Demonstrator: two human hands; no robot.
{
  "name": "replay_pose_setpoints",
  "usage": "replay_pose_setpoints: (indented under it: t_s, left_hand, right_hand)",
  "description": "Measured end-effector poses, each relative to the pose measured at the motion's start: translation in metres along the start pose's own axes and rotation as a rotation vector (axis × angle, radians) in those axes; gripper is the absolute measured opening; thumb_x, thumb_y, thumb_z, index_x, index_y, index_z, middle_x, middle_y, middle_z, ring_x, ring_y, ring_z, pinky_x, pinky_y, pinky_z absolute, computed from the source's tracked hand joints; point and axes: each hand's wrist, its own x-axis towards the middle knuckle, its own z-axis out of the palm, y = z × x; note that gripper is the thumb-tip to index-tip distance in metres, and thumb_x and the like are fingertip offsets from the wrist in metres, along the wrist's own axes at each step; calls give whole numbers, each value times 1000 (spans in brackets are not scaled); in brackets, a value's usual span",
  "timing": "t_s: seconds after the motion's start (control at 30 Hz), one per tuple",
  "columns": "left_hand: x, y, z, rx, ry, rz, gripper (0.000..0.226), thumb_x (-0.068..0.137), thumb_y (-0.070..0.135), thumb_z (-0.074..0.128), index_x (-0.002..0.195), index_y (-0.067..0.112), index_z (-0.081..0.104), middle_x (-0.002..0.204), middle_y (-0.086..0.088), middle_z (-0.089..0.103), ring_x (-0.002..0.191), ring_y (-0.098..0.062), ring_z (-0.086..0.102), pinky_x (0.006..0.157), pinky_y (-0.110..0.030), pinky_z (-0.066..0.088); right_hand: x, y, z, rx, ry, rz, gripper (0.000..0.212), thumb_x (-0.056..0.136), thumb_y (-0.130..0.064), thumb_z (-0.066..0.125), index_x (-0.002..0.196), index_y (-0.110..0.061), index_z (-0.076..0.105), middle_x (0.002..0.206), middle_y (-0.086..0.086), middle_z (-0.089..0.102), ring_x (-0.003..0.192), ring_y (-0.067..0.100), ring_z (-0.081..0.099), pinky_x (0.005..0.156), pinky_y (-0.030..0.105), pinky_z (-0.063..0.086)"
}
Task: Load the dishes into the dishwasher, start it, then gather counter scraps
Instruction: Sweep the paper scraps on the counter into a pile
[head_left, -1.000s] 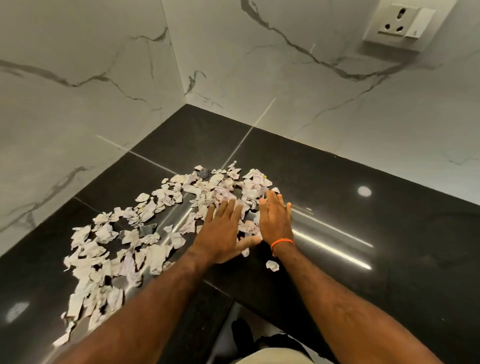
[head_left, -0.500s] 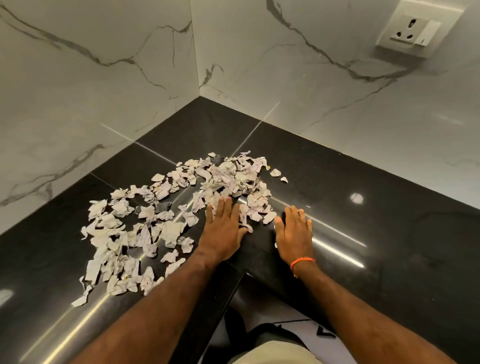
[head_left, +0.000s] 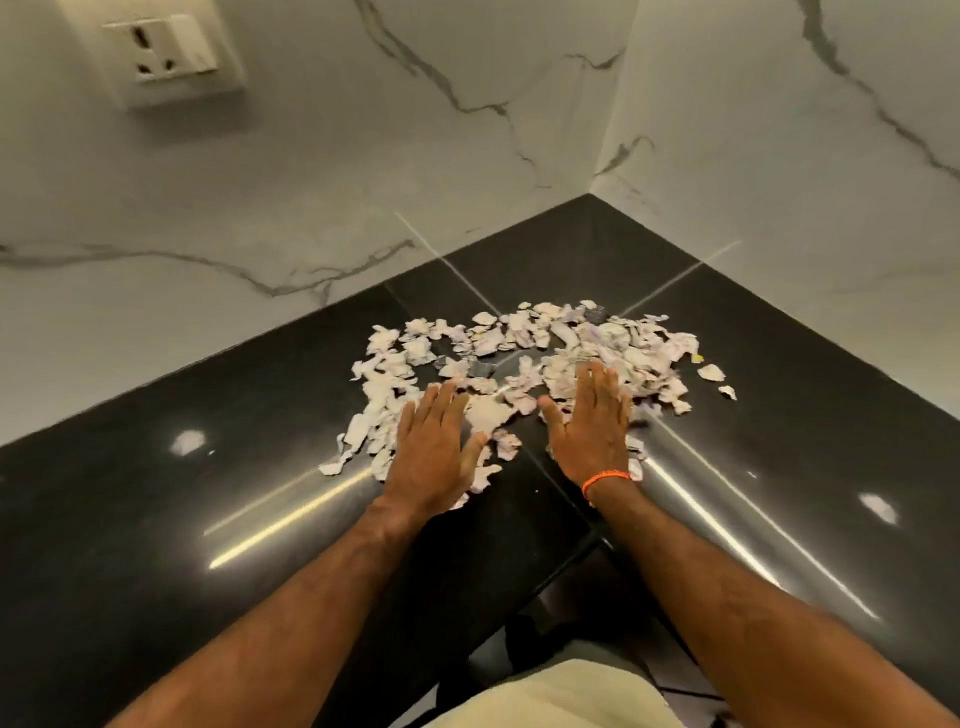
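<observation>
A spread of torn white paper scraps (head_left: 524, 348) lies on the black polished counter (head_left: 156, 519), in its inner corner. My left hand (head_left: 434, 447) lies flat, palm down, on the near left part of the scraps with its fingers straight. Flat as well, my right hand (head_left: 592, 426) presses on the near right part of the pile; an orange band circles its wrist. Two loose scraps (head_left: 719, 382) sit apart at the right of the pile. No dishes and no dishwasher are in view.
White marble walls meet in a corner (head_left: 605, 156) behind the scraps. A wall socket (head_left: 171, 57) sits high on the left wall. The counter's front edges meet in an inner corner (head_left: 597, 535) near my body, with floor below.
The view has swung round, so the socket now sits at the upper left. The scraps look more bunched together. My left hand has shifted left and my right hand has moved onto the pile.
</observation>
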Motion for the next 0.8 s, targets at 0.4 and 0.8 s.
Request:
replay_pose_setpoints:
  t_s: [0.4, 0.8]
  left_hand:
    - [-55, -76, -16, -1, 84, -532, 74, 102, 57, 36, 159, 14, 20, 169, -13, 5, 156, -31, -4, 125, -54, 2]
    - [12, -13, 35, 88, -66, -285, 91, 97, 73, 10, 160, 10, -8, 167, -13, -14, 153, -29, -19, 125, -54, -7]
  right_hand:
    - [-36, -93, 50, -264, -414, -693, 121, 74, -95, 32, 160, -17, -2, 167, 3, -17, 151, 22, -25, 123, 52, -8]
    - [37, -25, 20, -301, -309, -294, 76, 101, -64, 18, 160, -18, 7, 168, 6, -3, 154, 26, -11, 123, 51, -8]
